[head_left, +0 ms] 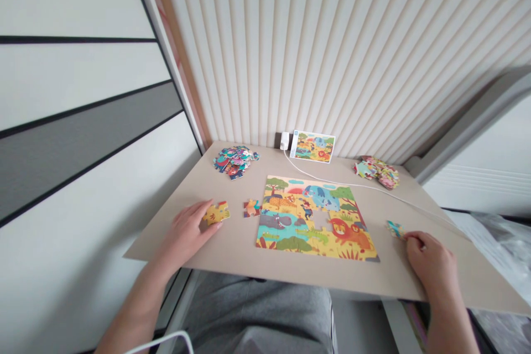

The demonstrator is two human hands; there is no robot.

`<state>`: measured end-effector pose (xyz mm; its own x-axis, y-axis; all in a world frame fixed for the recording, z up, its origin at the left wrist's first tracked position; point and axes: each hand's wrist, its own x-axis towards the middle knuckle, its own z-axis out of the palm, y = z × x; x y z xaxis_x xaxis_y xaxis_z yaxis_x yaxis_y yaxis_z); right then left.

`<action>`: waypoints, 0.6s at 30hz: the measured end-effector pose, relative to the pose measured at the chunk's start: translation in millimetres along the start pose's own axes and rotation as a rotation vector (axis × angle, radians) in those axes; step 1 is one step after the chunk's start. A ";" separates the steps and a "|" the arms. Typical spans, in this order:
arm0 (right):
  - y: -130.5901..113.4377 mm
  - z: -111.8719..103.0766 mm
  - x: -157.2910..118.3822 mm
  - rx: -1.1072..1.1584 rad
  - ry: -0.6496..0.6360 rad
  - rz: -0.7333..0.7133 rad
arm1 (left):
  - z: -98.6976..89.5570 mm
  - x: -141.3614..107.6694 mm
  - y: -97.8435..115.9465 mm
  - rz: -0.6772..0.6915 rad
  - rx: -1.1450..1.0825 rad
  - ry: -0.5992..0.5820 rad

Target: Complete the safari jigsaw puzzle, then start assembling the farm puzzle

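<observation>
My left hand [185,232] grips a yellow jigsaw piece [216,213] with its fingertips, just left of a small orange and teal loose piece [251,208]. My right hand [429,265] pinches a teal jigsaw piece [395,229] at the board's right side. Between my hands lies a safari-animal jigsaw puzzle [315,221], mostly joined, showing elephants, a hippo and lions. It has gaps near its middle and along its right side. Both hands are apart from it.
A beige board [232,251] rests across my lap, holding two heaps of loose pieces [235,161] [376,171] at the back. A picture card [312,146] leans near a white plug [284,140], whose white cable [365,187] crosses the board.
</observation>
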<state>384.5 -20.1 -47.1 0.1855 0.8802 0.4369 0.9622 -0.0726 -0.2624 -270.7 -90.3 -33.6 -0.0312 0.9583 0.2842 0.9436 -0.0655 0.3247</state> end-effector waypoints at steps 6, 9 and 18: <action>1.6 1.4 0.5 -0.011 -0.005 0.012 | -2.3 2.7 6.5 0.032 -0.035 0.004; 0.9 1.4 0.2 -0.010 0.009 0.002 | -1.4 0.5 11.4 0.062 -0.031 0.091; -3.4 -0.4 -0.1 0.018 0.027 -0.038 | 3.5 6.4 81.2 0.334 -0.199 0.062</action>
<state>381.3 -20.2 -45.9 0.1542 0.8690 0.4702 0.9651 -0.0306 -0.2599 -193.2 -88.5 -8.5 0.2410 0.8571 0.4554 0.8228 -0.4293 0.3725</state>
